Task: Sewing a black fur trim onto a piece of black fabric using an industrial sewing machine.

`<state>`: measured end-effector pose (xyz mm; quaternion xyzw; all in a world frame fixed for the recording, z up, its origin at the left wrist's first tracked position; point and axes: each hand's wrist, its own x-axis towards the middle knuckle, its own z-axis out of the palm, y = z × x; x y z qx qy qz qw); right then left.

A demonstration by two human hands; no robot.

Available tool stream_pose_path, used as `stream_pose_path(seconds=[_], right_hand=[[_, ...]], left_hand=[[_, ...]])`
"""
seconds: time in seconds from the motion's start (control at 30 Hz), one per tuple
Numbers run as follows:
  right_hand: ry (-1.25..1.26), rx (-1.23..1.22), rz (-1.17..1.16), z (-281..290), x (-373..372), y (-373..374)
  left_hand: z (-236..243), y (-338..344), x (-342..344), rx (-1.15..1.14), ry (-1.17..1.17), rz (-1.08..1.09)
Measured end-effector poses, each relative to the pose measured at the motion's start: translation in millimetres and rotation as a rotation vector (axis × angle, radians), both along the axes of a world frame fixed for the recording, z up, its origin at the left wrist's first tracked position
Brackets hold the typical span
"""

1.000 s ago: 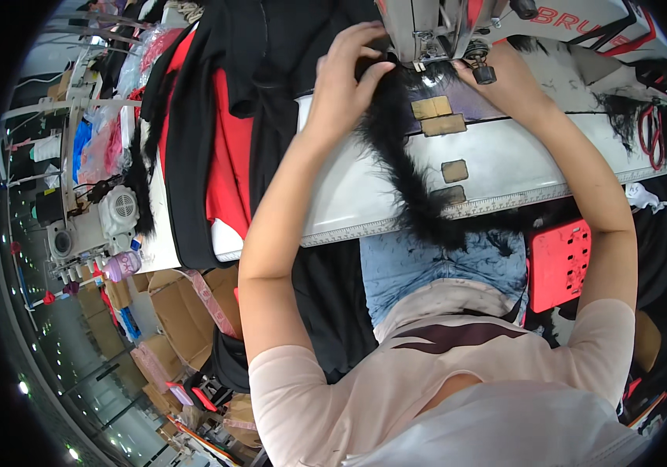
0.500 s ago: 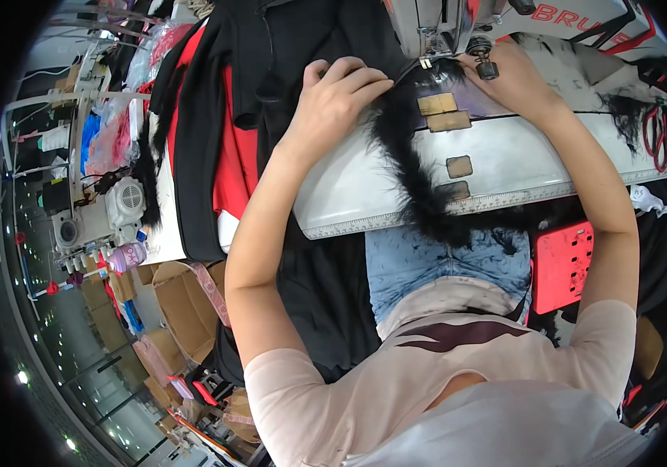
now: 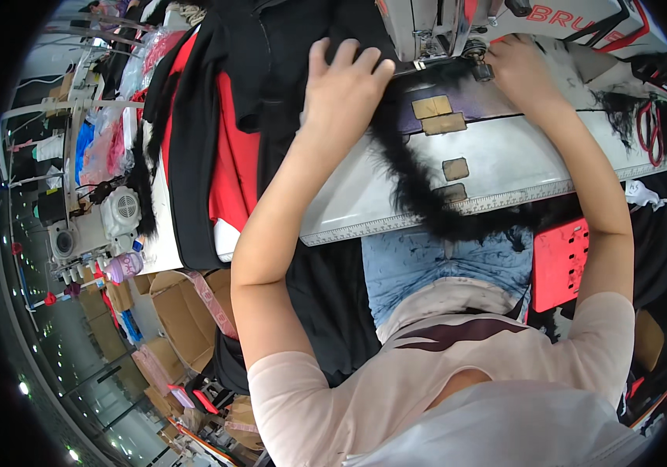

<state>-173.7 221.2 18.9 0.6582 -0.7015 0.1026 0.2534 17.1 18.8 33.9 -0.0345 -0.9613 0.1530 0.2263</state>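
Note:
My left hand (image 3: 345,89) rests on the black garment (image 3: 240,35) left of the sewing machine's needle area (image 3: 431,54), fingers spread and slightly bent over the fabric. A black fur-like strip (image 3: 419,191) runs from beneath that hand toward the needle and down over the table edge toward my lap. My right hand (image 3: 516,74) is just right of the presser mechanism, fingers curled at the bed with their tips partly hidden; I cannot make out what they hold.
The white table (image 3: 505,159) has a ruler edge and tan patches. Red scissors (image 3: 650,132) lie at right. Red-and-black cloth (image 3: 228,156), another machine with a white motor (image 3: 121,208) and cardboard boxes (image 3: 178,311) are at left. A red perforated board (image 3: 555,265) sits beside my legs.
My left hand let go of its earlier grip by the needle, shifted left and down, then moved up again with fingers spreading. My right hand has shifted slightly right and up.

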Motion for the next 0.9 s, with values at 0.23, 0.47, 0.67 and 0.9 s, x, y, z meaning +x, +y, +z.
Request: stream_pose_path(seconds=[0.23, 0.47, 0.67, 0.9], right_hand=[[-0.021, -0.074, 0.023, 2.3, 7.7, 1.2], [-0.228, 0.001, 0.204, -11.0, 22.9, -7.2], [-0.178, 0.043, 0.107, -12.4, 27.8, -13.3], [-0.18, 0.071, 0.07, -8.6, 33.6, -19.4]], left_hand=[[-10.5, -0.8, 9.5, 0.138, 0.003, -0.133], [-14.3, -6.8, -0.8, 0.471, -0.041, -0.188], [-7.0, -7.1, -0.8, 0.323, -0.026, -0.158], [-3.1, 6.0, 0.2, 0.465, -0.068, -0.057]])
